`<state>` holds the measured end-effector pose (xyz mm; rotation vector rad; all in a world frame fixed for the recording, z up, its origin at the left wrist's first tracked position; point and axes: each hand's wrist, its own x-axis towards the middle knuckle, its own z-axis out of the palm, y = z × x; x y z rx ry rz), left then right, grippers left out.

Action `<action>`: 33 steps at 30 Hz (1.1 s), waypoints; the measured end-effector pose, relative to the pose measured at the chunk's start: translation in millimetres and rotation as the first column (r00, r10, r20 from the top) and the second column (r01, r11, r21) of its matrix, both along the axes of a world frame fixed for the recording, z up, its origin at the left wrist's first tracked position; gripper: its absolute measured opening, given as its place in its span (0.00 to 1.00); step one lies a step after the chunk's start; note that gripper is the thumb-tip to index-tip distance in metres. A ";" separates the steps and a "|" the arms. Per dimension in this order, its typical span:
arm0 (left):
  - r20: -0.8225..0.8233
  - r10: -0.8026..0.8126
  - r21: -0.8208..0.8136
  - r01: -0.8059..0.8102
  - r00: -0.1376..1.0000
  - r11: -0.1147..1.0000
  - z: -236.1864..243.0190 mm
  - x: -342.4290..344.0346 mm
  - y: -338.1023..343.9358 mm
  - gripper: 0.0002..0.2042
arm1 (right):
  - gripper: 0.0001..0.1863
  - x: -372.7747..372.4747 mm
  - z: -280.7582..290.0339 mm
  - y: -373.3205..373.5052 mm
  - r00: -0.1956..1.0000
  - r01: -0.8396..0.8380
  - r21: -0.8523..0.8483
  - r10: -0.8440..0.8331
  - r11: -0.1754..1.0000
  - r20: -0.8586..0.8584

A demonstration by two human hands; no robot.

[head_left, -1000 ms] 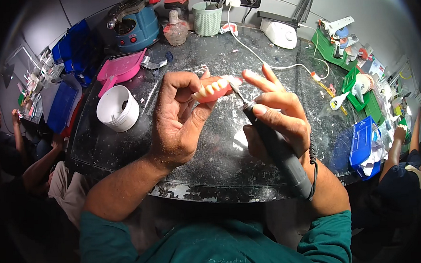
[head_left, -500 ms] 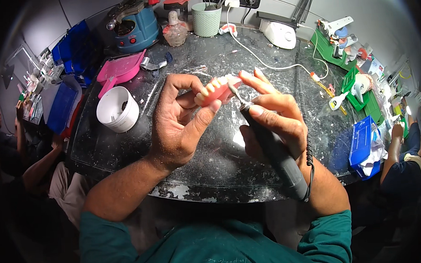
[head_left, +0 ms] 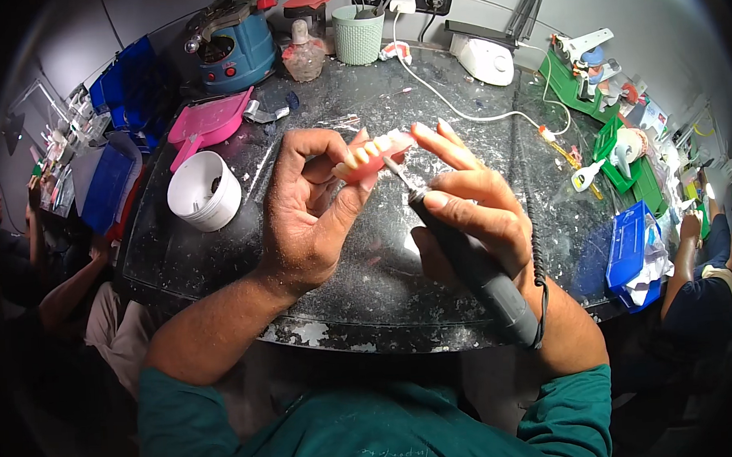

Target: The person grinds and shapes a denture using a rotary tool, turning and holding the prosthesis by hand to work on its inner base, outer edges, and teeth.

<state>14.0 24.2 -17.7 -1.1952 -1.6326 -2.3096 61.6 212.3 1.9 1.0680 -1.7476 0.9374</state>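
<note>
Leftward and slightly toward the person, along the pink base of the denture (head_left: 370, 169), the bur (head_left: 399, 175) of the black handpiece (head_left: 484, 276) has been moved since the earlier frame. By the left hand (head_left: 304, 219) the denture is gripped between thumb and curled fingers, above the desk (head_left: 245, 270), with its row of teeth turned upward. In the right hand (head_left: 484, 211) the handpiece is held like a pen, with a finger stretched to the denture's far end; whether contact is made there cannot be told. Should the bur be caught or skidded on the curved base, a tooth could be scored or the left thumb, close by, nicked. By a loosened pinch, the denture could be dropped; by a pull on the coiled cord (head_left: 538, 258), the stroke could be jerked astray.
</note>
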 end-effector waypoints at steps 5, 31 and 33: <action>-0.114 0.013 -0.013 -0.015 0.993 1.000 -0.8 -4.1 0.6 0.12 | 0.25 1.1 -0.3 1.4 0.999 -0.047 -0.098 0.049 0.994 0.018; -0.362 0.071 -0.101 -0.115 0.930 0.988 1.7 -13.3 -3.1 0.11 | 0.23 0.8 1.7 6.0 0.997 -0.076 -0.010 0.076 0.997 0.007; -0.303 0.052 -0.096 -0.085 0.952 0.992 2.7 -10.4 -2.6 0.13 | 0.23 2.7 0.9 0.9 1.000 -0.021 -0.093 0.023 0.995 0.021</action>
